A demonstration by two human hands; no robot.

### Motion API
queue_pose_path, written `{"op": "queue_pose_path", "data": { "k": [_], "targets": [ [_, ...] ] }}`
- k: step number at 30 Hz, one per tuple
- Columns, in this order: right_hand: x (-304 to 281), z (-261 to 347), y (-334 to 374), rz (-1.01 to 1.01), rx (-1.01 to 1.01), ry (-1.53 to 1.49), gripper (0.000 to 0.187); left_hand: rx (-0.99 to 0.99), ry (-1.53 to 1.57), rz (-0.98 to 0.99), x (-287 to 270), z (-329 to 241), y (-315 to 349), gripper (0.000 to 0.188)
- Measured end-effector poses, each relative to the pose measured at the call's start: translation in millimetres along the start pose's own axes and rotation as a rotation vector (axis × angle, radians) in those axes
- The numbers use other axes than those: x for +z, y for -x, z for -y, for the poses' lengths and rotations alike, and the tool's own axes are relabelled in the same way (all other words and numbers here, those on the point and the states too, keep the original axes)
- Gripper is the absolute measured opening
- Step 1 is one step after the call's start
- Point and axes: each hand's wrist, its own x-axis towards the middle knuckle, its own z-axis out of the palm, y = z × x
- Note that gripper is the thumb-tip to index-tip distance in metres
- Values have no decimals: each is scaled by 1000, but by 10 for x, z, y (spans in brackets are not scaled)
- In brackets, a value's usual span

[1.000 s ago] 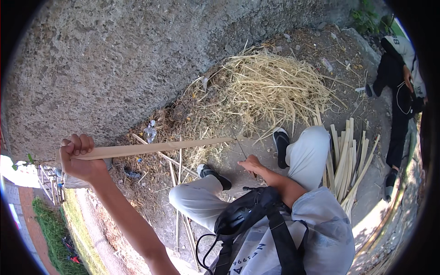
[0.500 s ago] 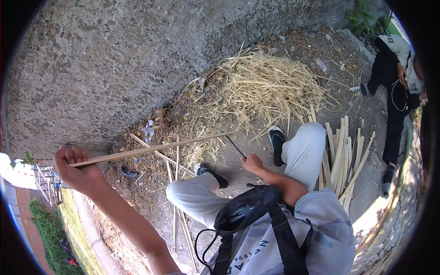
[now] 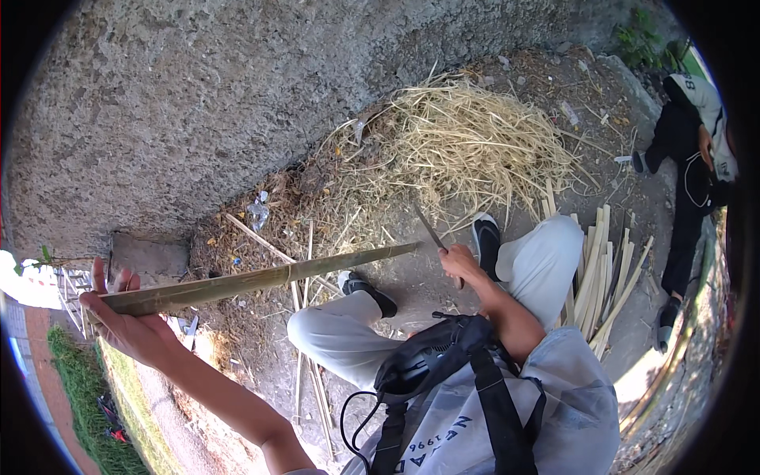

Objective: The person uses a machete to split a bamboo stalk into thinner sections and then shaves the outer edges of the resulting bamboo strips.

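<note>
My left hand (image 3: 133, 328), stretched out to the left, grips one end of a long bamboo slat (image 3: 237, 286). Its broad greenish face with a node ring shows, and a couple of fingers stand up off it. The slat runs across to the right and tapers to a far end in front of my knees. Close to that end, my right hand (image 3: 462, 264) is closed round the handle of a knife (image 3: 428, 225). The narrow dark blade points up and away, a small gap from the slat.
A heap of pale bamboo shavings (image 3: 491, 138) lies against the rough wall (image 3: 222, 95). Cut slats (image 3: 594, 277) are piled by my right leg; thin sticks (image 3: 307, 317) lie left of my legs. Another person (image 3: 685, 158) sits far right. A plastic scrap (image 3: 258, 210) lies near the wall.
The slat has turned from its narrow edge to its broad green face. My left hand has rolled with it, some fingers lifting. My right hand and the knife have shifted slightly right and up.
</note>
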Motion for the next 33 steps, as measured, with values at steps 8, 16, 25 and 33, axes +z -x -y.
{"op": "queue_pose_path", "data": {
  "k": [8, 16, 25, 33],
  "targets": [
    [-544, 1888, 724, 221, -510, 126, 49, 3, 224, 201, 945, 40, 137, 34],
    [-1238, 3565, 1966, 206, -902, -289, 34, 1, 407, 290, 1714, 10, 291, 34],
    [-1743, 3895, 2061, 559, -592, -295, 47, 35, 410, 319, 1829, 112, 222, 34],
    [-1676, 3816, 2042, 521, -427, -542, 50, -18, 426, 362, 1956, 310, 51, 32]
  ]
}}
